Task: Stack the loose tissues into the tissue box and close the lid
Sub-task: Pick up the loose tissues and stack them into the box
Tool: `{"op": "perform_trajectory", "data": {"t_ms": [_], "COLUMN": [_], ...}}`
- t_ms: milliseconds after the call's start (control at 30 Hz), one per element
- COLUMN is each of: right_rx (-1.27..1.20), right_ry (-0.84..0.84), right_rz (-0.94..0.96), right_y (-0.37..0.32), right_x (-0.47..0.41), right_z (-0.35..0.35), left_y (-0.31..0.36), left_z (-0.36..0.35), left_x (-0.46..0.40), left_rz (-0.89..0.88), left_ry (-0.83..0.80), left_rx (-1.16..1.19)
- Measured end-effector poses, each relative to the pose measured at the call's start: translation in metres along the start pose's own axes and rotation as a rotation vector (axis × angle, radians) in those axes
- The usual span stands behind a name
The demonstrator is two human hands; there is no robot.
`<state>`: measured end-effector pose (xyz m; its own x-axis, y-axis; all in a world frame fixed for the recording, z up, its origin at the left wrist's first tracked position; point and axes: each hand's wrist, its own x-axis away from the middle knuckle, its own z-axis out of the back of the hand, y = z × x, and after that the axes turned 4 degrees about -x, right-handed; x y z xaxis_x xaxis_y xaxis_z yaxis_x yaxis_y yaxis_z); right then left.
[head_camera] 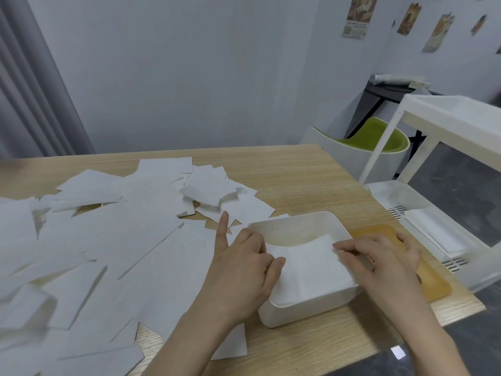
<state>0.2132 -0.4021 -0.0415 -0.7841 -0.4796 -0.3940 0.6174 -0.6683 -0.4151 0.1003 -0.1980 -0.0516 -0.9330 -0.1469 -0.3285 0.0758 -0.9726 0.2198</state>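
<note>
Step in hand: loading. Your hands [306, 267] are apart, one at each side of the box [306, 308], both working the top tissue [309, 270] of the stack inside it.

Left hand [244, 270]: thumb and curled fingers rest on the left edge of the tissue; index finger sticks out straight, pointing away from you, touching nothing. Whether the curled fingers pinch the sheet or only press it, you cannot tell from this view.

Right hand [385, 261]: fingers curled over the right edge of the tissue, fingertips nipping its far corner.

Box sits open on the surface [298, 172], directly under and between both hands. Stack fills the near part; the far part of the floor shows bare, so there is room.

Lid [431, 278]: orange, flat on the surface, just beyond your right hand, partly under it, touching or nearly touching the box.

Loose tissues [122, 226]: a large scattered spread to the left of your left hand and ahead of it. Most of the job remains, by my estimate.

Next move, as judged: flatten this sheet square, free the left hand, reach left for another sheet. Thin sheets overlap; lift one edge cleanly to avoid dragging neighbours. The lid waits until last.
</note>
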Motion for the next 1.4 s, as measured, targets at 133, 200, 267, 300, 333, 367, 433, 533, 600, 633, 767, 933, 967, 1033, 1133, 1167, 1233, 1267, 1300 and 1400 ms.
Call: {"op": "perform_trajectory", "data": {"t_ms": [133,200,267,300,333,367,433,533,600,633,767,933,967,1033,1133,1167,1233,1267,1300,1400], "right_rx": [0.007,0.001,-0.009,-0.017,-0.024,-0.03,-0.037,-0.032,-0.032,-0.038,-0.093,-0.274,-0.329,-0.446,-0.587,-0.6,-0.615,-0.617,-0.606,-0.486], "right_ry": [0.005,0.009,0.019,0.023,0.03,0.037,0.041,0.026,0.021,0.026,0.099,0.123,0.116,0.097,0.017,-0.026,-0.129,-0.179,-0.218,-0.284], "right_rz": [0.015,0.027,0.035,0.034,0.035,0.036,0.031,0.018,0.014,0.018,0.005,0.099,0.124,0.171,0.232,0.247,0.237,0.219,0.196,0.125], "right_y": [0.002,0.002,0.001,0.0,0.0,0.0,0.0,0.0,0.0,-0.003,-0.023,-0.072,-0.085,-0.111,-0.147,-0.157,-0.169,-0.172,-0.173,-0.168], "right_x": [0.0,0.0,0.001,0.001,0.002,0.003,0.003,0.004,0.004,0.005,0.009,0.018,0.02,0.025,0.036,0.039,0.045,0.046,0.047,0.045], "right_z": [-0.001,0.0,0.0,0.001,0.0,0.0,0.0,0.001,0.002,0.003,0.004,-0.008,-0.011,-0.02,-0.042,-0.051,-0.071,-0.08,-0.089,-0.11], "left_y": [-0.003,-0.003,-0.004,-0.004,-0.005,-0.006,-0.007,-0.009,-0.01,-0.01,-0.017,-0.039,-0.047,-0.063,-0.086,-0.094,-0.109,-0.116,-0.123,-0.135], "left_z": [-0.007,-0.008,-0.009,-0.009,-0.008,-0.008,-0.008,-0.008,-0.01,-0.011,-0.011,-0.004,-0.003,0.003,0.012,0.014,0.014,0.012,0.009,-0.002], "left_x": [0.0,0.001,0.001,0.001,0.001,0.001,0.002,0.003,0.005,0.008,0.022,0.047,0.052,0.063,0.079,0.084,0.094,0.099,0.104,0.114], "left_rz": [0.001,0.001,-0.006,-0.012,-0.016,-0.021,-0.039,-0.065,-0.075,-0.072,0.023,0.198,0.232,0.293,0.361,0.371,0.387,0.393,0.393,0.374], "left_ry": [0.073,0.074,0.079,0.089,0.091,0.086,0.072,0.07,0.093,0.121,0.249,0.335,0.33,0.315,0.322,0.321,0.304,0.29,0.272,0.199], "left_rx": [0.048,0.07,0.095,0.107,0.114,0.114,0.105,0.121,0.178,0.227,0.441,0.572,0.569,0.554,0.568,0.565,0.516,0.464,0.4,0.243]}}
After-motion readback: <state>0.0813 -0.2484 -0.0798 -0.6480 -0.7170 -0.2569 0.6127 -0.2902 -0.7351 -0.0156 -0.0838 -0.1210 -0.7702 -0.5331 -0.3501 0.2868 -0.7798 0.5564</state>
